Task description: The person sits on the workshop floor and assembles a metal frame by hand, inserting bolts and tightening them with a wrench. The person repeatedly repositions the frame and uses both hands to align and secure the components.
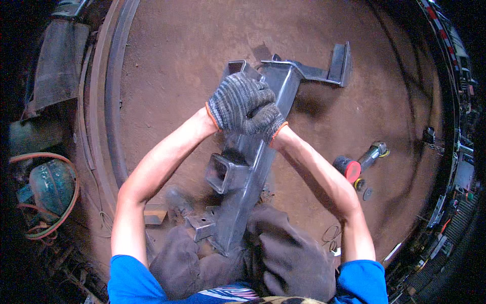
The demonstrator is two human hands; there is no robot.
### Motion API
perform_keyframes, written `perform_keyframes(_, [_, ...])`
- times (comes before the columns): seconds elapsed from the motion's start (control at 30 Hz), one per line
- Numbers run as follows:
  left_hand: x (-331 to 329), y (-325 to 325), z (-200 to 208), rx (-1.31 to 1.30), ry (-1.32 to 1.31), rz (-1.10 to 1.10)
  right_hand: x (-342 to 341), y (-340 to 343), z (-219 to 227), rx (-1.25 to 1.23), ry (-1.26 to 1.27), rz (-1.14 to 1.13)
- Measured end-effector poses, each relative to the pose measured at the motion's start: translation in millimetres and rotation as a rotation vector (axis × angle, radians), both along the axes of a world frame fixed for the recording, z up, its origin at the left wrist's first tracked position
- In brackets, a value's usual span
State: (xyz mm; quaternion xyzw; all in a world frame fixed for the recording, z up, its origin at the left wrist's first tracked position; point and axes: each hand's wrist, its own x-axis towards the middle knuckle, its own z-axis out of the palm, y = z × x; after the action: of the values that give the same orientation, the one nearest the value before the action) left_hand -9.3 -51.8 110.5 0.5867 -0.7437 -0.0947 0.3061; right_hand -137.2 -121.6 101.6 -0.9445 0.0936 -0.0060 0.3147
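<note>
Both of my hands wear grey striped knit gloves with orange cuffs. They meet above a long steel box beam (242, 195), which runs from between my knees to the far side. My left hand (238, 101) is closed, its fingers curled against my right hand (267, 120), also closed. Whatever they grip, if anything, is hidden by the gloves. Short square tube pieces stick out from the beam's left side, a nearer one (221, 173) and a farther one (236, 66) beside my left hand. At its far end, a flat arm carries an upright angle bracket (340, 63).
On the brown floor at right lie an angle grinder (373, 153), a red round disc (350, 168) and smaller discs (367, 193). A small drilled steel bracket (201, 226) sits by my left knee. Long steel bars (104, 91), a teal tank (51, 187) and an orange hose (76, 177) line the left.
</note>
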Motion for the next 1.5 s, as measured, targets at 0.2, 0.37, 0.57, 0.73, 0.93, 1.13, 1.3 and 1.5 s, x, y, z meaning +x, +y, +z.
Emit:
perform_keyframes(0.2, [-8,8,-4,-0.232,0.104,0.14,7,-8,-7,0.305,-0.046,-0.157])
perform_keyframes(0.37, [-6,-10,8,-0.012,0.092,-0.005,7,-1,-12,0.623,-0.077,-0.313])
perform_keyframes(0.57, [-26,-73,38,0.439,-0.231,-0.358,-7,10,12,1.629,-0.174,-0.627])
perform_keyframes(0.73, [-14,-82,-15,0.542,-0.497,-0.56,-6,36,13,2.047,-0.224,-0.692])
perform_keyframes(0.93, [-11,-40,44,0.167,0.273,-0.015,-28,20,37,1.831,-0.235,-0.801])
perform_keyframes(1.13, [36,44,0,0.002,0.845,0.391,-27,1,73,-0.376,-0.555,-0.239])
perform_keyframes(1.3, [17,52,-30,-0.053,0.788,0.348,-28,-18,53,0.047,-0.031,0.326])
perform_keyframes(1.5, [17,85,-49,-0.088,0.784,0.372,11,-2,14,-0.375,-0.223,0.275])
